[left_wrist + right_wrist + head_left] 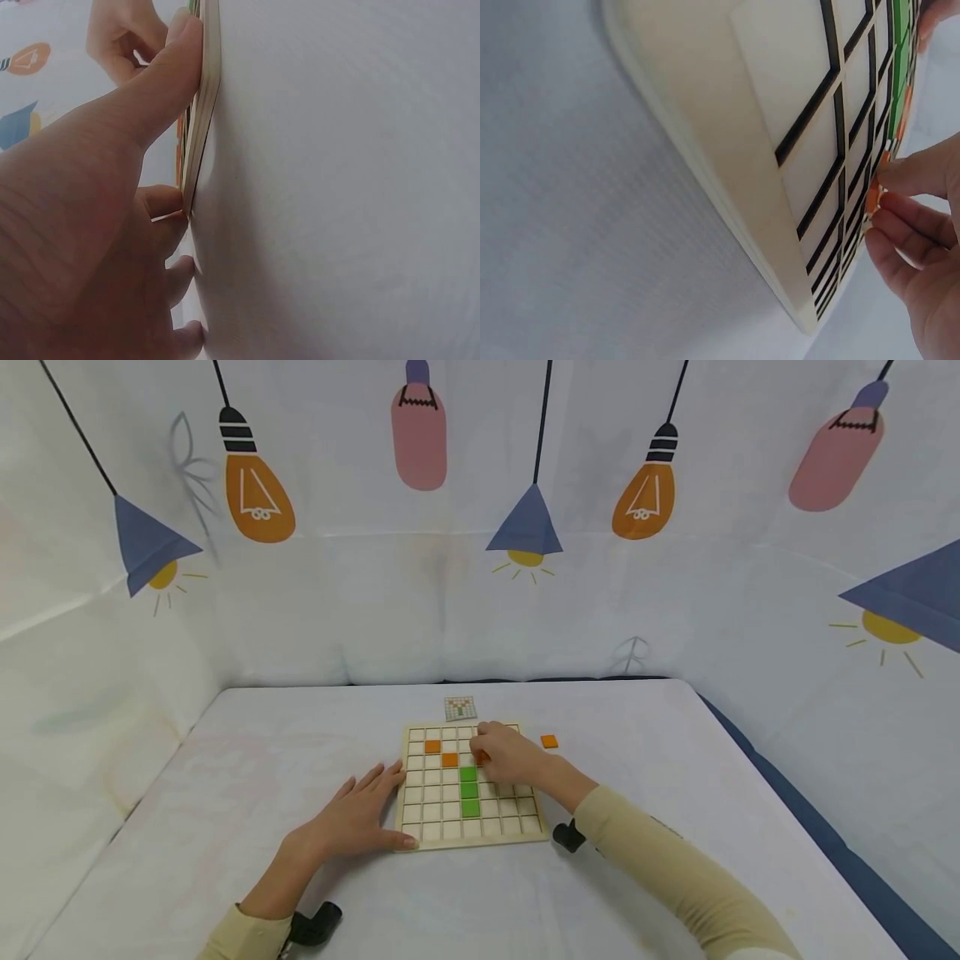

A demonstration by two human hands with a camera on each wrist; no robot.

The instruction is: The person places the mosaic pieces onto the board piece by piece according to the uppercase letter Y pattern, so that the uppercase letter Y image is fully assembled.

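Note:
A square wooden grid board (pixel 431 802) lies on the table, holding a column of three green tiles (pixel 469 790) and two orange tiles (pixel 449 760) set diagonally to the left. My left hand (pixel 352 818) rests spread along the board's left side. In the left wrist view its thumb (pixel 176 67) lies on the board's edge (pixel 208 82). My right hand (pixel 510 756) reaches over the upper part of the board. Between its thumb and fingers, an orange tile (pixel 873 193) is pinched at the grid surface, partly hidden by the fingertips.
Beyond the board lies a small card (pixel 460 707) printed with a grid pattern. A loose orange tile (pixel 549 742) sits on the table right of the board. A white cloth with printed lamps (pixel 525 522) hangs behind the white table (pixel 262 760).

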